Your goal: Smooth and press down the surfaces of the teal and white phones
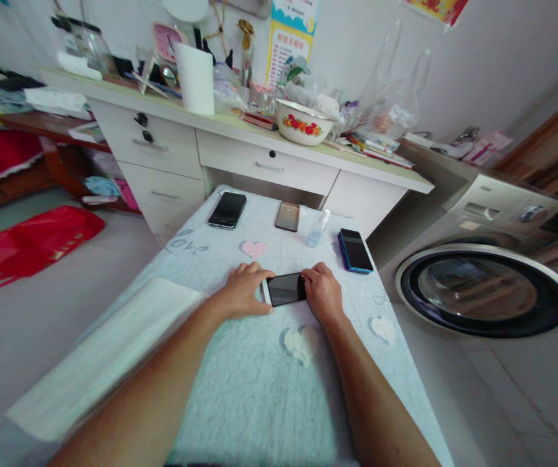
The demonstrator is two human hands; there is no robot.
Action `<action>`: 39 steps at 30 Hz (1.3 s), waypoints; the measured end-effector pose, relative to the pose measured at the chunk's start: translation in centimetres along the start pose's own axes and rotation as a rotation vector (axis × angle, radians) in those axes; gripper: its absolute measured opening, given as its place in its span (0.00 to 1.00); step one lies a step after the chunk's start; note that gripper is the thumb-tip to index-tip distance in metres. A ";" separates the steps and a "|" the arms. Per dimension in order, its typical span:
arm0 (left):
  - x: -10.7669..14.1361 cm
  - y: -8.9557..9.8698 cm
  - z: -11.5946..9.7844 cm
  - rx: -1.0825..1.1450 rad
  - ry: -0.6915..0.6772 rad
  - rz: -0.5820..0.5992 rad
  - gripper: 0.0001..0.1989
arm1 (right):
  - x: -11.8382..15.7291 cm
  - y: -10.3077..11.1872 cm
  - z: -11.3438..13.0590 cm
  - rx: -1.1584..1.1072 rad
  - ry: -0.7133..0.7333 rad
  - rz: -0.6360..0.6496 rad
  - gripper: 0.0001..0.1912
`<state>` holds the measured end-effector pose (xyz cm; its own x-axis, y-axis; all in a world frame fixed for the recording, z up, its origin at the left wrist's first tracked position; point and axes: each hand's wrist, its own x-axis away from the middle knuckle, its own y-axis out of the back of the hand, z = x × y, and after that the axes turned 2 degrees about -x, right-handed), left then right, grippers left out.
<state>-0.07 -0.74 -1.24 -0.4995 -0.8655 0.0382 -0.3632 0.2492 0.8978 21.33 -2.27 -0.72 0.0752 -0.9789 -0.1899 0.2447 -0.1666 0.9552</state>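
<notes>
A phone [286,289] with a dark screen and a white end lies sideways on the cloth-covered table [254,389]. My left hand [245,290] grips its white left end, thumb and fingers on opposite edges. At the right end, my right hand [324,293] has its fingers curled onto the phone, covering that end. Beyond them are a black phone [228,210], a brownish phone case [288,216] and a clear spray bottle [317,229]. Another phone with a blue edge [355,250] lies to the right.
A folded pale cloth [108,353] lies along the table's left side. Behind stands a drawer desk [157,149] bearing a paper roll [196,79] and a flowered bowl [302,124]. A washing machine [483,194] is at the right, a red bag [40,240] on the floor at the left.
</notes>
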 end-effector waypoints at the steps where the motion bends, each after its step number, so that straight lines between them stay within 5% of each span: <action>1: 0.0 0.0 0.0 0.001 -0.001 -0.002 0.37 | 0.0 0.0 0.0 0.002 -0.006 0.004 0.15; 19: 0.0 0.0 0.1 0.010 0.001 -0.008 0.36 | -1.2 0.9 0.3 0.078 0.003 0.102 0.15; 25: 0.1 0.1 -0.1 0.021 0.003 -0.007 0.36 | -0.8 0.3 0.6 0.039 -0.040 0.027 0.15; 39: 0.0 0.2 -0.1 0.013 0.004 0.005 0.36 | 0.1 0.1 1.9 -0.034 0.163 0.080 0.13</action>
<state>-0.10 -0.74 -1.06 -0.4984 -0.8658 0.0442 -0.3714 0.2592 0.8916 19.52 -2.62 -0.21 0.2505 -0.9563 -0.1506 0.2641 -0.0822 0.9610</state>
